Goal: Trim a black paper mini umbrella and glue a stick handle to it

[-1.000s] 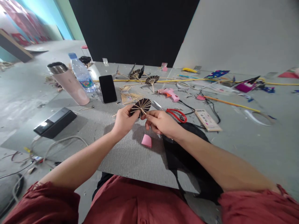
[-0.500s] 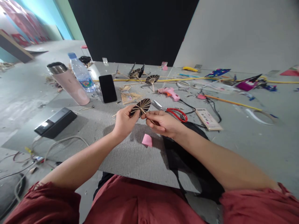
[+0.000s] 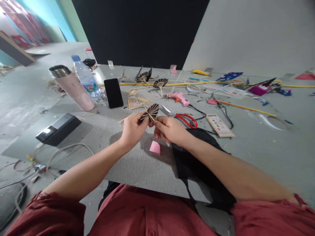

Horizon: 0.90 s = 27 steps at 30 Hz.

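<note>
A miniature black umbrella (image 3: 153, 111) with thin pale wooden ribs is held up between my two hands above the grey table. My left hand (image 3: 134, 127) is closed on its left side, thumb against the ribs. On the lower right, my right hand (image 3: 171, 129) pinches at its edge near where the ribs meet; the fingertips hide the exact contact. A folded pink piece (image 3: 155, 147) lies below my hands. Just beyond them are scissors with red handles (image 3: 188, 120) and a pile of thin wooden sticks (image 3: 136, 101).
A pink glue gun (image 3: 178, 97) and a similar miniature umbrella (image 3: 160, 83) lie farther back. Leftward stand a pink tumbler (image 3: 72, 88), a water bottle (image 3: 86, 77), a phone (image 3: 113, 93) and a black box-shaped device (image 3: 59, 128). Black cloth (image 3: 194, 160) lies under my right forearm.
The miniature umbrella has turned and tilted a little in my fingers. My right hand has rolled over slightly, its fingers more curled. Things on the table stay put.
</note>
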Available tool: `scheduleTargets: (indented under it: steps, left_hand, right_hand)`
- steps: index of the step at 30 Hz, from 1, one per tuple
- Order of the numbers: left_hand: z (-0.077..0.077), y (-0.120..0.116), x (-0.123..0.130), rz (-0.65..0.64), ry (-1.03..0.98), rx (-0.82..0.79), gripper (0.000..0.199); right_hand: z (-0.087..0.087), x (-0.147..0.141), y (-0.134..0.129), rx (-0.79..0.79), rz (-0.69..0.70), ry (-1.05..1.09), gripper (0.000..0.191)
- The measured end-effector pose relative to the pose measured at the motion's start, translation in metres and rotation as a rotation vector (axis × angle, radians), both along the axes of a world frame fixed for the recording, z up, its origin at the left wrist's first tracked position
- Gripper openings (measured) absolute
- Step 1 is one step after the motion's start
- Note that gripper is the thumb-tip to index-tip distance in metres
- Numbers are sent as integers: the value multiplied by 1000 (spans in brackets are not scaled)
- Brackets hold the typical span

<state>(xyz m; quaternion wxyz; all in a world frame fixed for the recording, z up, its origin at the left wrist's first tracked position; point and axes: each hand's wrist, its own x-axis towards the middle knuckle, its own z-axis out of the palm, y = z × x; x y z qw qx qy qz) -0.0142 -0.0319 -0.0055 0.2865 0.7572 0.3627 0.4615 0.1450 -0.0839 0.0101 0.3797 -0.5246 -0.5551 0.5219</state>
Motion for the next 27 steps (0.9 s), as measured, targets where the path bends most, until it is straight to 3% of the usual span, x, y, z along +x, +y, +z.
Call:
scheduleTargets:
  steps: [5,9,14,16,22,27]
  left_hand:
    - [1,-1,1,10,-32,13,17]
    - [-2,0,1,16,-66,-25,17]
    - [-5,9,2,-82,-178,-202,7]
    - [-5,12,1,-122,-202,-240,12]
    - [-8,16,-3,-198,-184,-317,10]
    - [-9,18,-3,-180,-179,-287,16]
  right_hand:
    - [1,4,6,-240,23,438,15]
    - [-1,6,9,-297,40,570,17]
    - [-7,4,9,-183,3,430,15]
    - [-7,4,8,-148,-17,341,17]
    - [-2,5,6,-69,-66,51,16]
    - [3,4,2,26,-80,-153,17]
